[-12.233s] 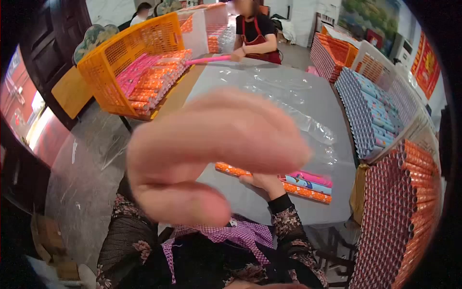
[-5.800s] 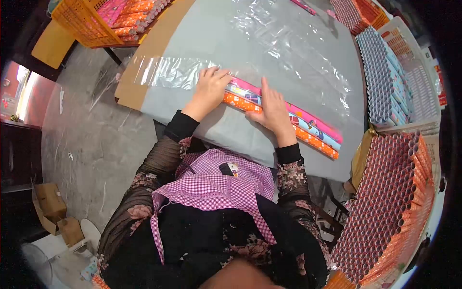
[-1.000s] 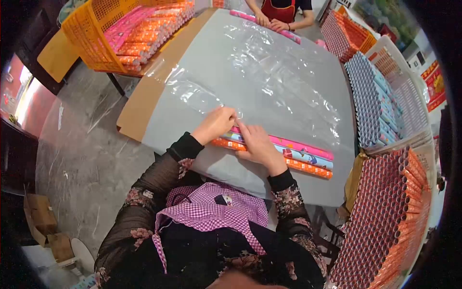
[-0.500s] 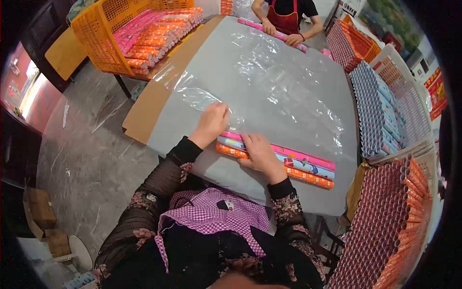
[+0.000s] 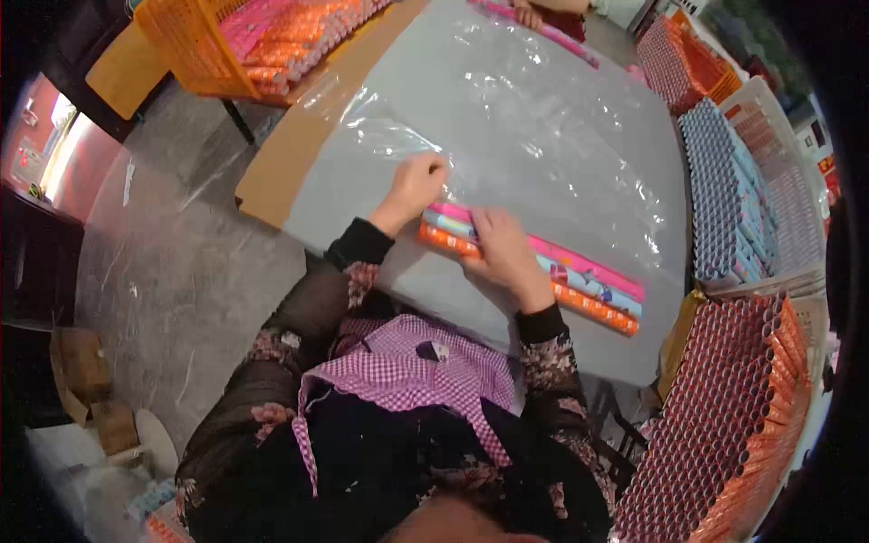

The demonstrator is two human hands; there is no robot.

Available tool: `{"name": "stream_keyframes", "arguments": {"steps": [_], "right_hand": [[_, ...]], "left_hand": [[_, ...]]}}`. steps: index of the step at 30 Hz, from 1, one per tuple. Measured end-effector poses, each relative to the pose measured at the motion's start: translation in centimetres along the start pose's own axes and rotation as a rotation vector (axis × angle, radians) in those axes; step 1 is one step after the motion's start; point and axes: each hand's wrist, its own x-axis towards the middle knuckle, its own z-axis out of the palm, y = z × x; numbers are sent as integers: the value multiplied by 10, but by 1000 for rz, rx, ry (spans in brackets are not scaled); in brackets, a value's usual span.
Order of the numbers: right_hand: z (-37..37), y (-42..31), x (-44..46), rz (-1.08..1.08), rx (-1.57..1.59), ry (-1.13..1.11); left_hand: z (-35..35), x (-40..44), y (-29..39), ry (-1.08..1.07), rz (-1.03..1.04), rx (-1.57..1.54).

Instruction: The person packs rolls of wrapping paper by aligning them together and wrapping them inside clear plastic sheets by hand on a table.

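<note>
Three patterned wrapping paper rolls lie side by side along the near part of the table: a pink roll [image 5: 593, 270], a light blue roll [image 5: 587, 286] and an orange roll [image 5: 593, 310]. My right hand [image 5: 507, 253] lies across them, fingers over the far side and thumb at the near side, holding them together. Just beyond their left end, my left hand [image 5: 418, 188] is closed in a pinch at the edge of a clear plastic film [image 5: 543, 136]. The film spreads over the table beyond the rolls. My left fingertips are partly hidden.
A grey-topped table [image 5: 362, 208] has brown cardboard [image 5: 281, 172] along its left edge. An orange crate [image 5: 186, 50] of rolls stands back left. Crates of blue rolls [image 5: 715, 190] and red-orange rolls [image 5: 706, 425] line the right. Across the table, a person's hand [image 5: 527, 14] touches a pink roll [image 5: 570, 41].
My view has tipped downward, so the table sits higher and the person opposite is mostly cut off. My left hand has lifted slightly away from the rolls' end. My right hand stays on them.
</note>
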Motion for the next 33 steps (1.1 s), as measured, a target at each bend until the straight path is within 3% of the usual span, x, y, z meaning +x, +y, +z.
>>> {"name": "stream_keyframes", "arguments": {"steps": [7, 27, 33], "right_hand": [[-11, 0, -4, -12, -7, 58], [-11, 19, 5, 61, -17, 107], [-3, 25, 7, 67, -45, 110]], "left_hand": [[-3, 2, 0, 99, 72, 87], [-2, -28, -18, 40, 251, 192], [-3, -34, -7, 4, 216, 211]]}}
